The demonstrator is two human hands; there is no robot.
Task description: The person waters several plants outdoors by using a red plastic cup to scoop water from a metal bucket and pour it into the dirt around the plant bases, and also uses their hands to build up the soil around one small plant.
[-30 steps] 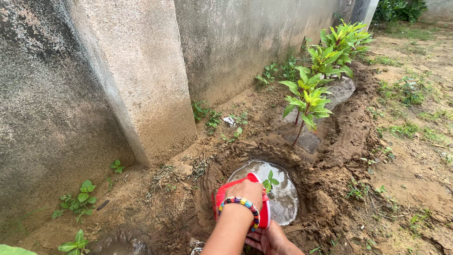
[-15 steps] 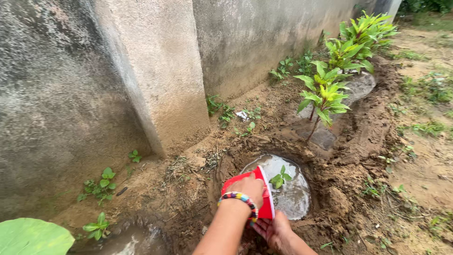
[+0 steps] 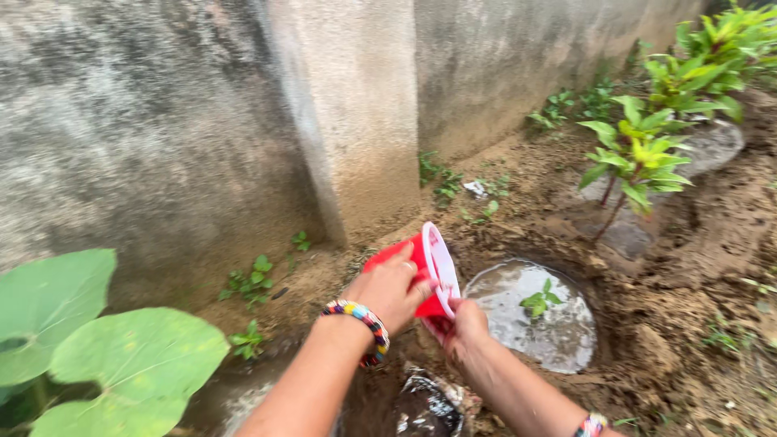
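Note:
A red plastic bowl with a white rim point(image 3: 427, 267) is tipped on its side above muddy ground, its mouth facing right. My left hand point(image 3: 390, 290), with a beaded bracelet at the wrist, grips the bowl's back. My right hand point(image 3: 463, 326) holds its lower rim from below. Just right of the bowl lies a round dug hole full of muddy water point(image 3: 538, 320), with a small green seedling point(image 3: 537, 300) standing in the middle.
A grey concrete wall with a jutting pillar point(image 3: 356, 113) runs along the back. Taller leafy plants point(image 3: 639, 158) stand in wet soil at the right. Large round leaves point(image 3: 97, 356) fill the lower left. A crumpled plastic scrap point(image 3: 429, 405) lies below my hands.
The bowl has been lifted up and left, away from the water-filled hole, and is now tipped on its side. The view has swung left, bringing large leaves into sight.

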